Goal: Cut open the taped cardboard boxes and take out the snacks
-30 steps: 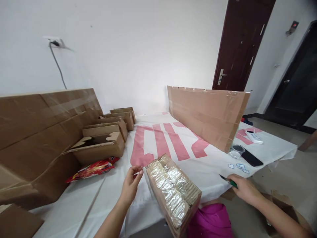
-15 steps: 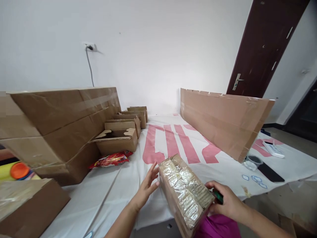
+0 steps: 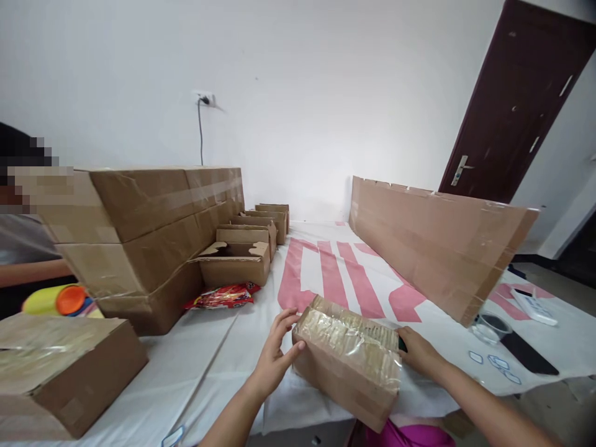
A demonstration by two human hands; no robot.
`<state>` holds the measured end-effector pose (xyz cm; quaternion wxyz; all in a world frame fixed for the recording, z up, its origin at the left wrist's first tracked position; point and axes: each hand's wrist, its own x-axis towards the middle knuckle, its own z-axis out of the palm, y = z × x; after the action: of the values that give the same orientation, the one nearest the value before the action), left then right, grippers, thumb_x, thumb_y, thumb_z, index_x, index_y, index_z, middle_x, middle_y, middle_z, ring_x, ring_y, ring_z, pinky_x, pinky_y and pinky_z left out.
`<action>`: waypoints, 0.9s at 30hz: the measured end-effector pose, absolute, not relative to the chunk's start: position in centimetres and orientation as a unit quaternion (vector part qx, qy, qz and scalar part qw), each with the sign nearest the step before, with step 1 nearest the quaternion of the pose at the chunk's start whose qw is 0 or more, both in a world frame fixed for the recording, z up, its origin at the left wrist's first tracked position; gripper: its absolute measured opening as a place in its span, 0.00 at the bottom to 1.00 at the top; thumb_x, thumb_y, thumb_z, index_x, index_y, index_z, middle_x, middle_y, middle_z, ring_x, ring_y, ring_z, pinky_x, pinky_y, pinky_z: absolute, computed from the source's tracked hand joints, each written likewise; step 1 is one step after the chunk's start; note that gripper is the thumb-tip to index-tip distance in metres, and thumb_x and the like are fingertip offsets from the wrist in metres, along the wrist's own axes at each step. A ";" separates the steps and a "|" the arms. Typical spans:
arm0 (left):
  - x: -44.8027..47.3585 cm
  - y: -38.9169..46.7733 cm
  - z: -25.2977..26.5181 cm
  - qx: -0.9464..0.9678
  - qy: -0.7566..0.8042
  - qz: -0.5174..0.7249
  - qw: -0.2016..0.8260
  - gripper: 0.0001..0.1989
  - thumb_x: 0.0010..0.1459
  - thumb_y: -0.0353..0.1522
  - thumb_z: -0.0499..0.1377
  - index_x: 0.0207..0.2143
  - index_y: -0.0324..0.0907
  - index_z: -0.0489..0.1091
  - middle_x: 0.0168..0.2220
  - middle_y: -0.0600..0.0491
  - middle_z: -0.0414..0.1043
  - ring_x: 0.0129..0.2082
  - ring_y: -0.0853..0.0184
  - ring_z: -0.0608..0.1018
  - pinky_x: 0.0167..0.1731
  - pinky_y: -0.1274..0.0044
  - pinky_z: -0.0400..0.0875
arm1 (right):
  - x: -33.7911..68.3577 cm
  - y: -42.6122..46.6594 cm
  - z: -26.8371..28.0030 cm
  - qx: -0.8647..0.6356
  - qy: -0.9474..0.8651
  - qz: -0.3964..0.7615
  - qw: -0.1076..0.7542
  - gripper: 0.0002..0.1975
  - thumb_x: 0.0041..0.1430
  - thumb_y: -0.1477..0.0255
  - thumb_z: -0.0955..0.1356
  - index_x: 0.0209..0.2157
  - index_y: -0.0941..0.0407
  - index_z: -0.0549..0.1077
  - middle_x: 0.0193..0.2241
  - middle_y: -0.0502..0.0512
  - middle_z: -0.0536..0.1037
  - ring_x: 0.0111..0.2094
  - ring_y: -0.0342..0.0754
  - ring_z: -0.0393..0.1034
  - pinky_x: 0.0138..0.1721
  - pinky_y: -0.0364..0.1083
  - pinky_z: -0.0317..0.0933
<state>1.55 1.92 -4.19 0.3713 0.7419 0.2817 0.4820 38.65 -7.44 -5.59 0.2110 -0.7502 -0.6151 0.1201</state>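
Taped cardboard box (image 3: 347, 354), one, at near edge of tabletop (image 3: 223, 379). Left hand (image 3: 278, 354): loosely spread, touching box's left end. Right hand (image 3: 418, 352): closed around dark-green handle (image 3: 402, 344), beside right end. Beyond: red packet (image 3: 226, 296), open carton (image 3: 235, 270), upright cardboard panel (image 3: 433, 242).

A single view, worn on the person's head, looks forward and down from above the near edge of a table with a white cloth (image 3: 237, 379), and faces a pale wall (image 3: 298, 93) almost squarely. It is close enough that both forearms enter from the bottom edge, with the left hand (image 3: 277, 351), the right hand (image 3: 418, 349) and a taped carton (image 3: 347, 363) low and near the middle. The wide frame takes in stacked boxes (image 3: 153, 230) at left and a dark door (image 3: 521, 105) at far upper right, which appears slanted.
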 end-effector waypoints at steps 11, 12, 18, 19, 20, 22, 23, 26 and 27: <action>2.0 1.2 -4.2 0.747 0.291 0.486 0.347 0.14 0.59 0.44 0.57 0.41 0.45 0.71 0.56 0.43 0.62 0.59 0.53 0.65 0.58 0.59 0.59 | 35.8 -8.6 2.6 -0.673 -0.637 0.077 0.369 0.20 0.62 0.56 0.60 0.42 0.55 0.73 0.43 0.58 0.77 0.44 0.53 0.72 0.45 0.51 0.65; 2.1 1.0 -4.2 0.756 0.286 0.486 0.332 0.13 0.60 0.43 0.57 0.41 0.45 0.71 0.54 0.43 0.63 0.57 0.54 0.66 0.57 0.60 0.61 | 34.8 -9.1 3.8 -0.645 -0.648 0.088 0.395 0.18 0.62 0.56 0.61 0.41 0.54 0.73 0.41 0.57 0.78 0.43 0.52 0.72 0.44 0.50 0.66; 2.7 -0.7 -3.6 0.798 0.254 0.491 0.240 0.11 0.63 0.39 0.54 0.44 0.44 0.68 0.50 0.44 0.61 0.53 0.58 0.66 0.53 0.66 0.64 | 28.8 -11.1 9.3 -0.549 -0.740 0.137 0.364 0.14 0.64 0.60 0.62 0.43 0.53 0.73 0.39 0.55 0.78 0.40 0.49 0.73 0.41 0.46 0.67; 2.7 -0.9 -3.4 0.799 0.251 0.494 0.234 0.10 0.64 0.38 0.52 0.43 0.44 0.68 0.50 0.44 0.60 0.54 0.58 0.65 0.54 0.66 0.63 | 28.2 -11.0 9.7 -0.543 -0.756 0.130 0.341 0.14 0.64 0.61 0.63 0.44 0.53 0.73 0.40 0.56 0.78 0.41 0.49 0.72 0.42 0.47 0.67; 2.8 -1.1 -3.2 0.799 0.249 0.497 0.229 0.10 0.64 0.38 0.51 0.41 0.44 0.68 0.50 0.45 0.60 0.55 0.58 0.64 0.55 0.66 0.62 | 27.6 -10.8 10.0 -0.537 -0.773 0.116 0.318 0.14 0.64 0.61 0.64 0.44 0.54 0.73 0.41 0.57 0.78 0.43 0.50 0.72 0.44 0.48 0.66; 2.8 -1.5 -2.7 0.800 0.248 0.499 0.222 0.10 0.65 0.36 0.49 0.37 0.44 0.68 0.50 0.45 0.60 0.55 0.59 0.63 0.55 0.65 0.61 | 26.5 -10.2 10.1 -0.524 -0.802 0.077 0.278 0.13 0.62 0.64 0.65 0.46 0.55 0.72 0.42 0.58 0.78 0.44 0.52 0.71 0.45 0.51 0.65; 2.8 -1.6 -2.4 0.799 0.250 0.500 0.219 0.10 0.66 0.36 0.49 0.36 0.44 0.68 0.49 0.46 0.61 0.55 0.59 0.64 0.55 0.65 0.60 | 26.0 -9.9 10.1 -0.517 -0.813 0.059 0.262 0.13 0.61 0.65 0.66 0.46 0.55 0.72 0.42 0.59 0.78 0.44 0.53 0.71 0.46 0.52 0.65; 2.8 -1.9 -2.0 0.797 0.254 0.506 0.211 0.10 0.65 0.35 0.50 0.34 0.44 0.68 0.47 0.47 0.62 0.53 0.60 0.64 0.54 0.66 0.61 | 24.8 -9.2 9.7 -0.515 -0.825 0.038 0.232 0.09 0.61 0.70 0.66 0.42 0.55 0.73 0.39 0.57 0.78 0.41 0.53 0.71 0.43 0.52 0.64; 2.8 -2.0 -1.9 0.797 0.252 0.508 0.209 0.10 0.65 0.35 0.50 0.34 0.44 0.68 0.47 0.47 0.62 0.52 0.60 0.65 0.54 0.66 0.61 | 24.5 -9.0 9.6 -0.517 -0.825 0.035 0.228 0.07 0.61 0.71 0.66 0.40 0.55 0.73 0.37 0.56 0.78 0.40 0.52 0.71 0.42 0.51 0.64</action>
<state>2.80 -2.01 -1.94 0.2089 0.7965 0.2525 0.5081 24.47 -9.01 9.56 0.2281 -0.5166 -0.8246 0.0347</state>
